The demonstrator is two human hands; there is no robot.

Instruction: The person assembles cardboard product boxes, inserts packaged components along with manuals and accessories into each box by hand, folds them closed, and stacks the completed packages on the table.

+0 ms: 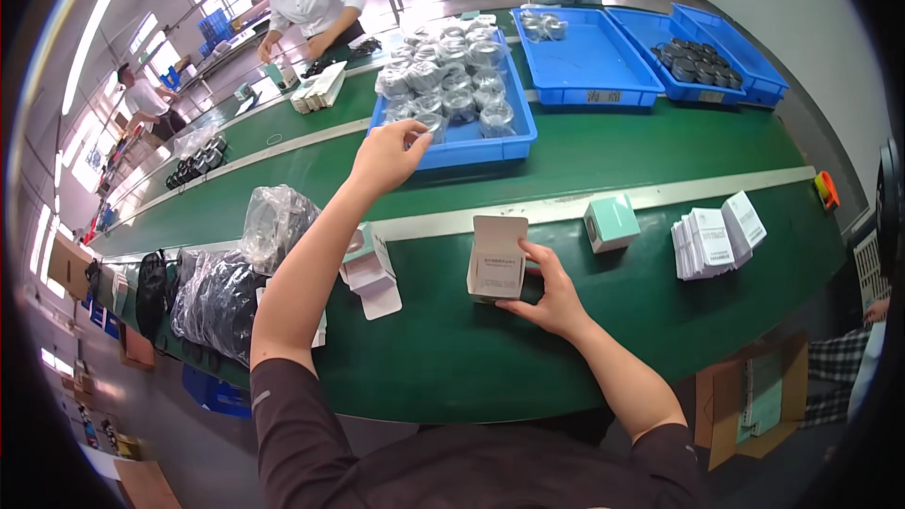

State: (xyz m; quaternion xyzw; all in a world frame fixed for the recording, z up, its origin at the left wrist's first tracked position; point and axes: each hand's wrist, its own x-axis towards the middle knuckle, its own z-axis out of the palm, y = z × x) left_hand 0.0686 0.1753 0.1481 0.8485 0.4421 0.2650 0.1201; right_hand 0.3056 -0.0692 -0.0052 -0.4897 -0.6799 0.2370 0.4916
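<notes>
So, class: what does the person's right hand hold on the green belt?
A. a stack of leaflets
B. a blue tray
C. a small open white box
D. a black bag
C: the right hand steadies a small white box with its lid flap up.

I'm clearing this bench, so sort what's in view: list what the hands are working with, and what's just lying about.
In use:
left hand at bagged parts in near blue bin
right hand holding open white box

Lying about:
closed teal box
leaflet stack
far blue bins
plastic bags
</notes>
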